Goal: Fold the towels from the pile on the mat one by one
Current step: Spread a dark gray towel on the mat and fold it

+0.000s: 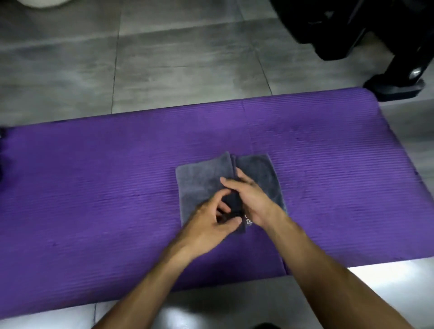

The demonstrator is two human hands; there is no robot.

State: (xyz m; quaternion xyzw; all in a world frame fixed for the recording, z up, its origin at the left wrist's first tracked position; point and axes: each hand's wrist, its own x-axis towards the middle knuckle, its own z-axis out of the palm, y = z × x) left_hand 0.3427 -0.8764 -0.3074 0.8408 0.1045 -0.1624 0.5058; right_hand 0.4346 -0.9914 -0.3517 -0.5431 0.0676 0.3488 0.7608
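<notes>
Head camera looks down on a ribbed purple foam mat [94,187] laid across a floor of large grey stone-look tiles [176,58]. At the top right, off the mat, stands a black piece of equipment with a dark foot [394,88] resting on the tiles just beyond the mat's far corner; what it is cannot be told from this view. A pale rounded shape [40,2] is cut off at the top left edge. At the left edge of the mat a dark, blurred patch [1,150] shows, too little of it in view to identify. Nothing lies between the camera and the work but the person's own bare forearms, which come in from the bottom and cover the near middle part of the cloth.

On the middle of the mat lies a grey plush towel [199,180], folded into a flat rectangle, with two flaps meeting along a seam that runs away from the camera. A darker grey edge shows along that seam, and a small patch of white lettering [248,220] peeks out at the near edge beside the right wrist.

The left hand [211,223] sits over the near middle of the towel, its fingers [220,199] curled and its thumb pressed in, seemingly pinching a dark fold of the cloth. The right hand [249,197] lies partly over it, its fingers [229,182] bent down onto the seam, touching the towel; whether it grips anything cannot be told.
</notes>
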